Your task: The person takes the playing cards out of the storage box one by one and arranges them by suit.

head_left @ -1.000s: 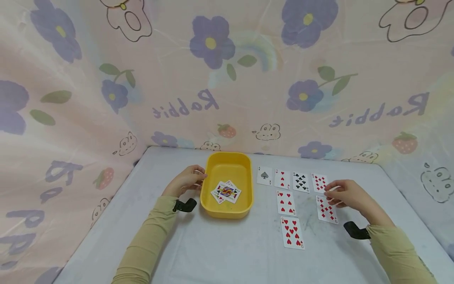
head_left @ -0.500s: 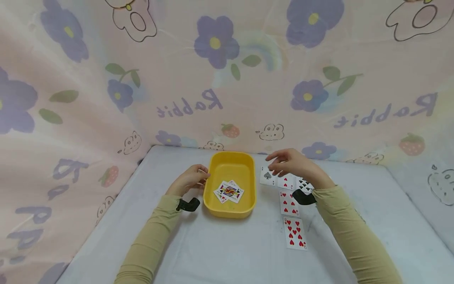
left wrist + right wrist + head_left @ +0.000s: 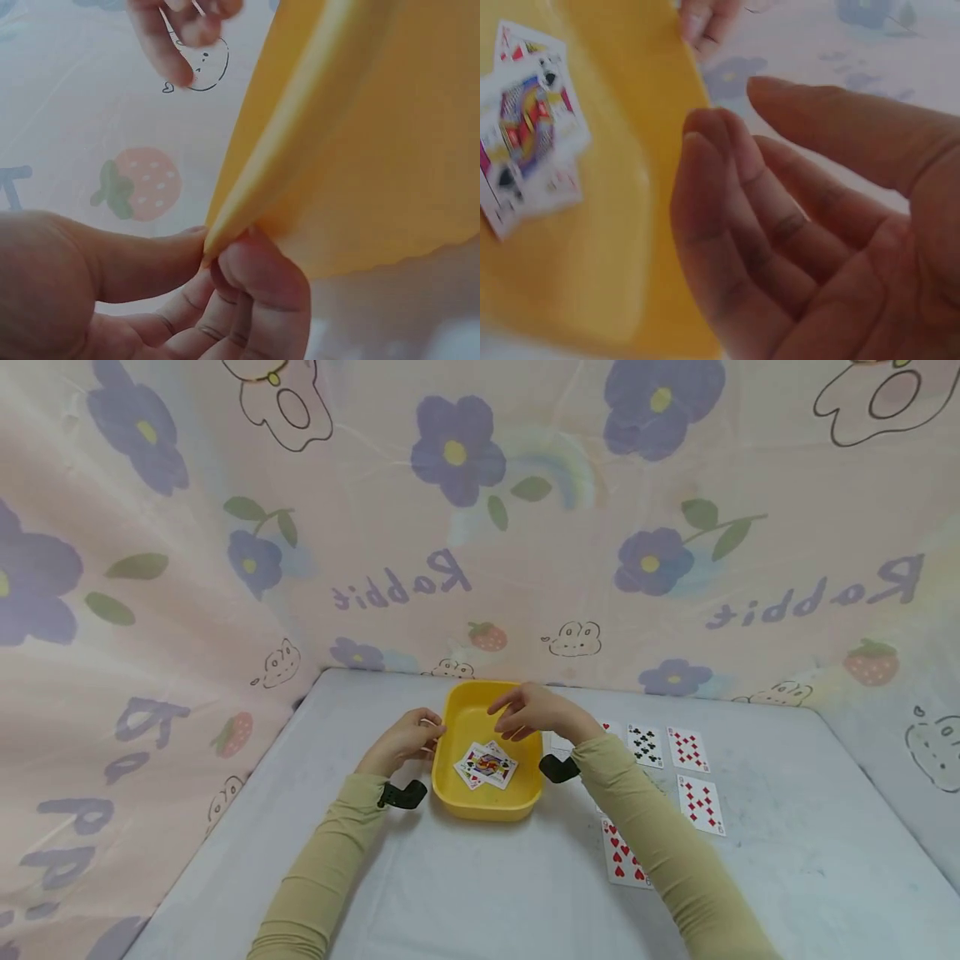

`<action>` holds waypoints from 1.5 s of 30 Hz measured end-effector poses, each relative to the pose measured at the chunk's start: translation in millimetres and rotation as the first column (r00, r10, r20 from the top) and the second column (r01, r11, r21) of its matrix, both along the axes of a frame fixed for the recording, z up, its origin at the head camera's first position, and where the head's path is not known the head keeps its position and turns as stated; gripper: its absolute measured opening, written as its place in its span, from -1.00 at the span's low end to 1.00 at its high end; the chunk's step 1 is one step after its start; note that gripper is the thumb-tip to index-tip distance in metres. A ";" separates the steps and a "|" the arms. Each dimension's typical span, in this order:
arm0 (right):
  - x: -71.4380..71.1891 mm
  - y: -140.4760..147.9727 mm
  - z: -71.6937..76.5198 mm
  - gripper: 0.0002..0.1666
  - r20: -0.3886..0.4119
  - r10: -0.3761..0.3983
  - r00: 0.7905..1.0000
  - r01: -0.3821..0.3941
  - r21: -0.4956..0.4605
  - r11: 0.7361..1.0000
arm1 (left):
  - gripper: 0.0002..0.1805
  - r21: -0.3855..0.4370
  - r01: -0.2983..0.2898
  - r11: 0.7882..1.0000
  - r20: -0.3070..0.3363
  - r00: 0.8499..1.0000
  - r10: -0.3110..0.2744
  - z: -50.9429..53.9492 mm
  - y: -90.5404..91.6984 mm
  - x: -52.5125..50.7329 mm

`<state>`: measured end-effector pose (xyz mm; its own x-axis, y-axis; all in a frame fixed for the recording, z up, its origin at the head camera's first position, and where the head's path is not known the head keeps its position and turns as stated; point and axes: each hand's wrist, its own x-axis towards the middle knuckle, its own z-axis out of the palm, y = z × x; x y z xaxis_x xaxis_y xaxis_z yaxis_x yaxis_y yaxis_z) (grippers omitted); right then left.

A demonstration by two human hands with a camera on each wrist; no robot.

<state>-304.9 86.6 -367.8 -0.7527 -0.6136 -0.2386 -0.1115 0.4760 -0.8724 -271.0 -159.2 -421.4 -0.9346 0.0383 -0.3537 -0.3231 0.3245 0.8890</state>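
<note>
Above the yellow tray (image 3: 487, 812), the right hand (image 3: 528, 713) hangs empty and relaxed, its fingers loosely bent and its thumb apart from them. At the tray's left side, the left hand (image 3: 401, 745) pinches the rim between thumb and curled fingers. Inside the tray, toward its near end, lies a loose pile of cards (image 3: 491, 765), with a black-suit face card on top and red pips showing beneath; how many cards it has I cannot tell. The tray stands on the white counter (image 3: 405, 885).

Right of it, more cards lie face up: a clubs card (image 3: 645, 747), then 2 diamonds cards, the farther (image 3: 687, 749) and the nearer (image 3: 701, 804). Nearer the person, a hearts card (image 3: 621, 857) is partly covered by the right sleeve (image 3: 667, 843). Other cards peek out behind the right wrist. Past the counter hangs a pale cloth (image 3: 337, 468) printed with purple flowers and strawberries.
</note>
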 end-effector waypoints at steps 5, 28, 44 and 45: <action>1.3 -19.0 -14.7 -0.51 0.046 0.013 0.999 -0.016 0.051 0.999 | -0.79 -0.001 -0.004 1.000 -0.001 1.000 0.004 -1.1 1.1 -0.2; 0.2 -46.1 -44.1 -0.57 0.034 -0.092 0.995 0.083 0.222 0.971 | -0.82 0.025 -0.010 1.000 0.004 1.000 0.010 -0.5 1.0 -0.6; -2.1 -51.4 -52.9 -0.81 -0.113 0.026 0.993 0.015 0.344 0.939 | -0.82 0.056 0.005 0.998 -0.009 1.000 -0.004 -0.5 0.8 0.4; -2.0 -51.3 -52.9 -0.79 -0.115 0.021 0.993 0.020 0.343 0.939 | -0.83 0.056 0.007 0.998 -0.011 1.000 -0.006 -0.2 0.6 1.1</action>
<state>-306.9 35.3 -420.8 -0.7875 -0.5098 -0.3463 -0.2017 0.7441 -0.6369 -269.9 -158.6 -421.6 -0.9380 0.0637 -0.3407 -0.3115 0.2762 0.9092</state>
